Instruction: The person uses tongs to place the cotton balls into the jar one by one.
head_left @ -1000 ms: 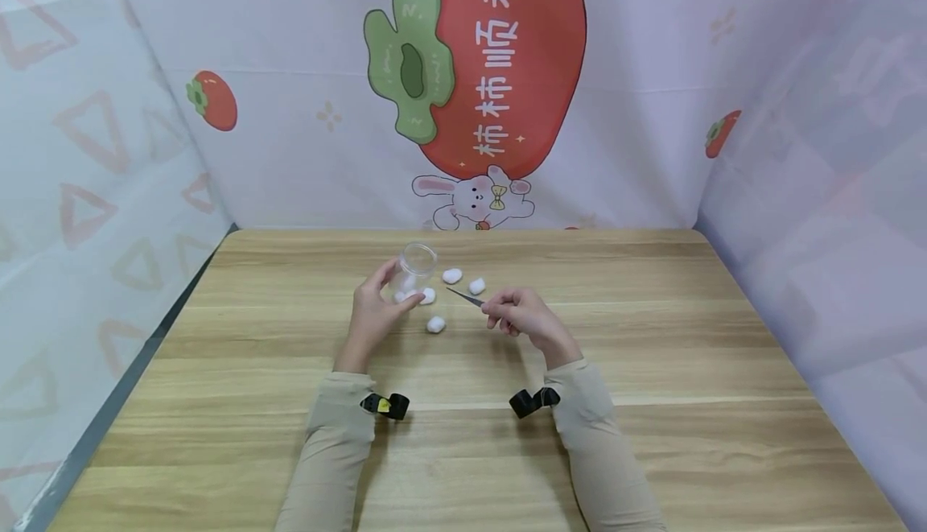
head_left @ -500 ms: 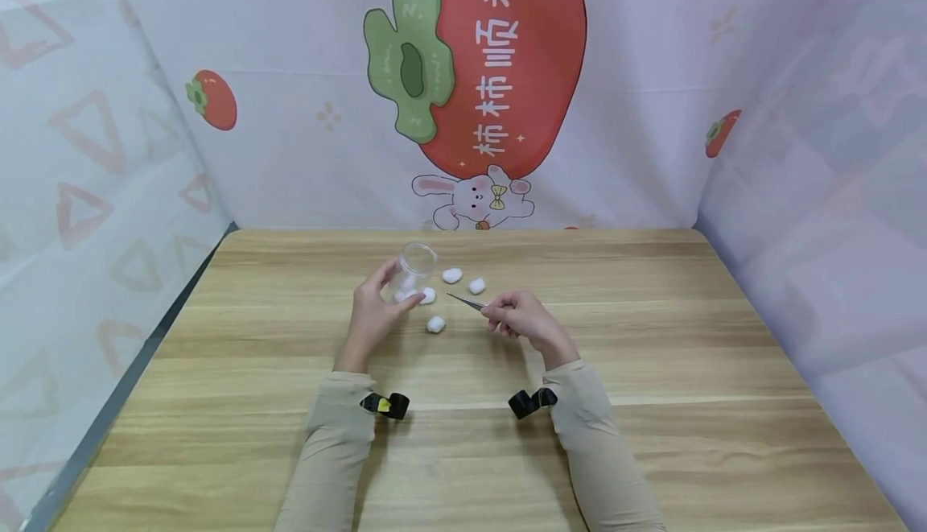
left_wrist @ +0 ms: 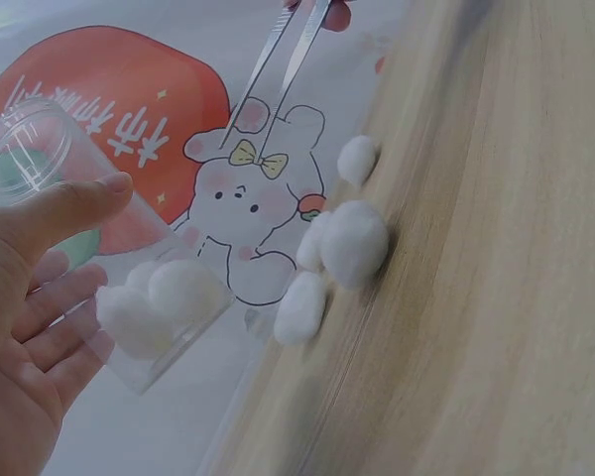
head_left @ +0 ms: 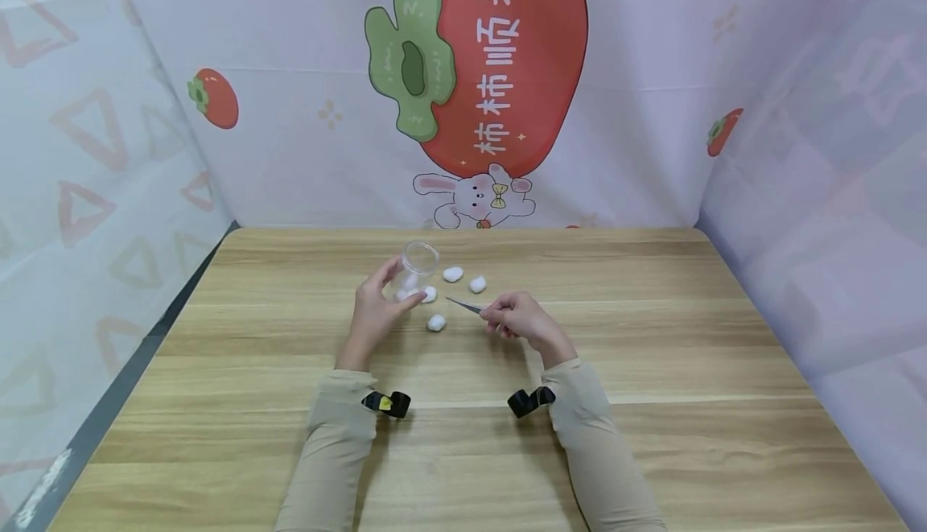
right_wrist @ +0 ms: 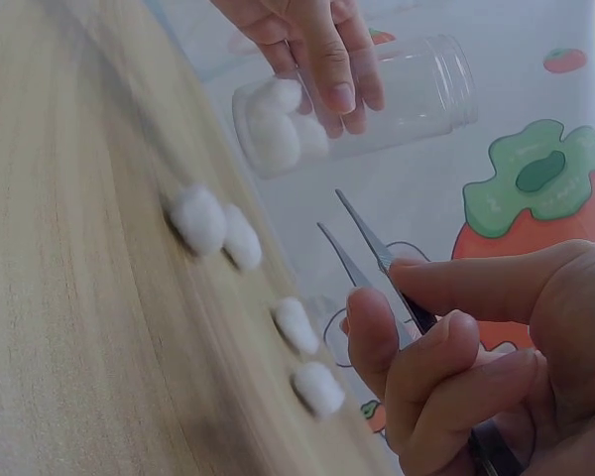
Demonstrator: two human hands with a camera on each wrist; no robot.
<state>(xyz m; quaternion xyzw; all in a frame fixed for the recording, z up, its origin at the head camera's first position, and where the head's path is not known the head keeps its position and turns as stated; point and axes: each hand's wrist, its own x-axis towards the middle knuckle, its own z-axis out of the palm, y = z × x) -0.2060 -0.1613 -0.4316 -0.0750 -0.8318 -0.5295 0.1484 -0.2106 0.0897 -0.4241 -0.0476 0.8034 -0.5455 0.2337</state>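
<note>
My left hand [head_left: 375, 307] grips a clear, open-topped jar [head_left: 420, 262] between thumb and fingers. Inside it, several cotton balls [right_wrist: 275, 139] lie at the bottom end. The right hand [head_left: 523, 319] pinches a pair of metal tweezers [head_left: 465, 305], which point left toward the jar. In the right wrist view the tweezer tips stand apart with nothing between them. More cotton balls lie loose on the table: one cotton ball [head_left: 436, 323] nearest the person, one cotton ball [head_left: 430, 294] beside the jar, and two farther back, a left cotton ball [head_left: 452, 274] and a right cotton ball [head_left: 478, 284].
The wooden table [head_left: 688, 435] reaches back to a printed cloth wall [head_left: 630, 154]. More cloth hangs at both sides. Each wrist bears a strapped black camera, such as the left camera [head_left: 397, 405].
The tweezers and the right hand have shifted slightly, with the tips dropping a little toward the person. The left hand, jar and loose cotton balls look unchanged.
</note>
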